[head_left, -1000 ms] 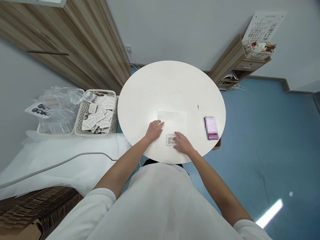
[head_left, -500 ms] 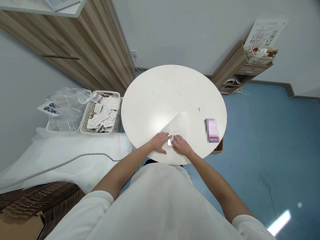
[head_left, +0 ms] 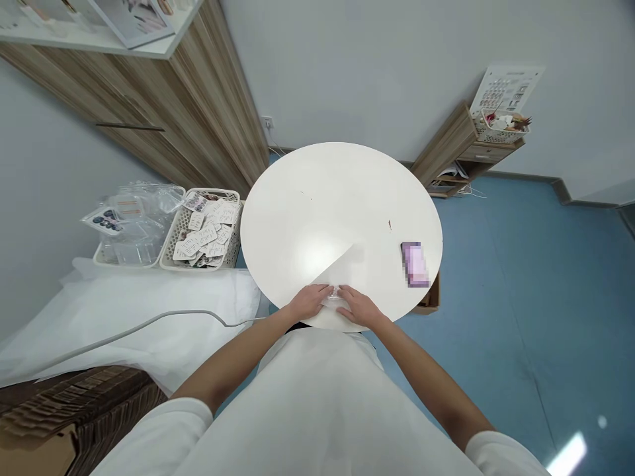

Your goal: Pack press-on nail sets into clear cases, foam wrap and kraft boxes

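Observation:
At the near edge of a round white table [head_left: 342,192], a small transparent plastic packet [head_left: 333,297] lies between my two hands. Its contents are too small and shiny to make out. My left hand [head_left: 308,301] grips the packet's left side, with the fingertips pressed on its upper edge. From the other side, my right hand [head_left: 358,308] holds it between fingers and thumb. A phone-sized purple and pink object [head_left: 415,264], blurred by pixels, rests to the right on the table.
To the left stand a basket of printed cards [head_left: 198,231] and a basket of transparent plastic packaging [head_left: 133,225]. White sheeting [head_left: 163,291] with a grey cable lies nearer me. A box [head_left: 430,299] sits beneath the table's right edge.
Both hands have shifted slightly nearer the table's front edge in view. The packet has been turned or folded, and my right fingers have moved from its top to its right side.

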Tool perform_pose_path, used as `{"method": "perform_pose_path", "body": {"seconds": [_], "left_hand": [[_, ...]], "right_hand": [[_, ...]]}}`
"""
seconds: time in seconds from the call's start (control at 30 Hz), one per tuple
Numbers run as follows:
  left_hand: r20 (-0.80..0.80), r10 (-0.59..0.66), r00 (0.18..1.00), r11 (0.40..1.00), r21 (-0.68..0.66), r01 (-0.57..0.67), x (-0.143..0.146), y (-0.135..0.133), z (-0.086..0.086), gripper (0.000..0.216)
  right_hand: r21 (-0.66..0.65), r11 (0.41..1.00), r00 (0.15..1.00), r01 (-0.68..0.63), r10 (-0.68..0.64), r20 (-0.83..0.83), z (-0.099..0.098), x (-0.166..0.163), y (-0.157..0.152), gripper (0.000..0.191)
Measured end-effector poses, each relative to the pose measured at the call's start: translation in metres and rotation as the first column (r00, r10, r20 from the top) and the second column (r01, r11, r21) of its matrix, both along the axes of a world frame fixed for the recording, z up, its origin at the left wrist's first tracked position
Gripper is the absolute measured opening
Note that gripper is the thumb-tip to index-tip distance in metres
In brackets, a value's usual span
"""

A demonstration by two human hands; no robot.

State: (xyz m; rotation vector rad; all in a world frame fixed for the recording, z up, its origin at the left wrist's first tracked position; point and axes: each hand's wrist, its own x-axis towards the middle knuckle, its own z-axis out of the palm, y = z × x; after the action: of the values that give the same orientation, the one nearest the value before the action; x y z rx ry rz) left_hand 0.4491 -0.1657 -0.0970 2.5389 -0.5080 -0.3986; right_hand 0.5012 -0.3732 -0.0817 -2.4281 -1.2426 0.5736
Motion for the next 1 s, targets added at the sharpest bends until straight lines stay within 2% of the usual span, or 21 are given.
{"method": "perform_pose_path", "body": {"seconds": [0.07,0.23,0.37,0.53,0.63,0.8,0.87,1.0], "left_hand": [[-0.022,0.043,0.999,0.997,-0.068,-0.045,-0.002,-0.001,0.002,0.048],[-0.174,0.165,0.971,0.97,-0.152,-0.192,0.003,0.0,0.007,0.036],[-0.286,0.338,0.896,0.898,-0.188,-0.399,0.015,0.007,0.005,0.043],[-0.28,0.469,0.838,0.846,-0.13,-0.516,0.026,0.021,0.0,0.039],[-0.323,0.54,0.777,0.792,-0.117,-0.599,0.026,0.028,-0.002,0.053],[-0.325,0.558,0.763,0.763,-0.159,-0.626,0.024,0.029,-0.006,0.066],[-0.315,0.563,0.764,0.757,-0.176,-0.63,0.023,0.027,-0.007,0.066],[-0.268,0.64,0.72,0.705,-0.17,-0.689,0.024,0.024,-0.013,0.058]], "right_hand": [[-0.016,0.998,0.998,0.058,-0.058,-0.007,0.002,-0.007,-0.005,0.055],[-0.015,0.983,0.981,0.185,-0.185,-0.062,0.003,0.003,-0.006,0.036],[-0.029,0.972,0.964,0.232,-0.234,-0.128,0.008,0.034,0.011,0.033],[-0.077,0.979,0.961,0.189,-0.2,-0.19,0.013,0.072,0.027,0.029],[-0.069,0.991,0.954,0.114,-0.128,-0.271,0.013,0.082,0.027,0.025],[-0.142,0.986,0.92,0.083,-0.13,-0.369,0.006,0.083,0.025,0.022],[-0.184,0.978,0.919,0.099,-0.161,-0.359,0.001,0.081,0.028,0.023],[-0.239,0.956,0.928,0.173,-0.239,-0.285,-0.009,0.078,0.038,0.021]]}}
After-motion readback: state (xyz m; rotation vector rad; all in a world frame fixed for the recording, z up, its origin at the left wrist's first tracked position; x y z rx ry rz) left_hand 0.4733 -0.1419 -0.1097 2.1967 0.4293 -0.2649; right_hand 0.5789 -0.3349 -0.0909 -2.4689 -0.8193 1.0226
